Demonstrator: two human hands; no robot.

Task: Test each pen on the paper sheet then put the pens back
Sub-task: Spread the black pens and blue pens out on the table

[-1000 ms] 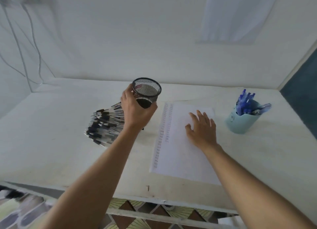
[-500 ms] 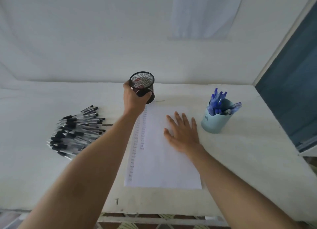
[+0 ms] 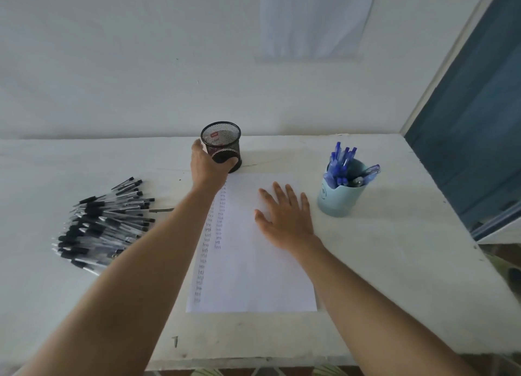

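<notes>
A white paper sheet [image 3: 253, 263] lies in the middle of the table, with two columns of small pen marks down its left side. My right hand [image 3: 284, 215] rests flat on it, fingers spread. My left hand [image 3: 207, 164] grips the black mesh pen cup [image 3: 221, 140], which stands upright and empty just beyond the sheet's top left corner. A heap of black-capped pens [image 3: 104, 223] lies on the table to the left. A light blue cup [image 3: 339, 195] holding several blue pens [image 3: 342, 161] stands right of the sheet.
The white table [image 3: 408, 263] meets a white wall at the back. A dark blue panel [image 3: 473, 139] rises at the right edge. The table's front edge runs along the bottom of the view.
My left hand carried the mesh cup from above the pen heap to the spot beyond the sheet's top left corner and set it down there. My right hand stayed flat on the paper.
</notes>
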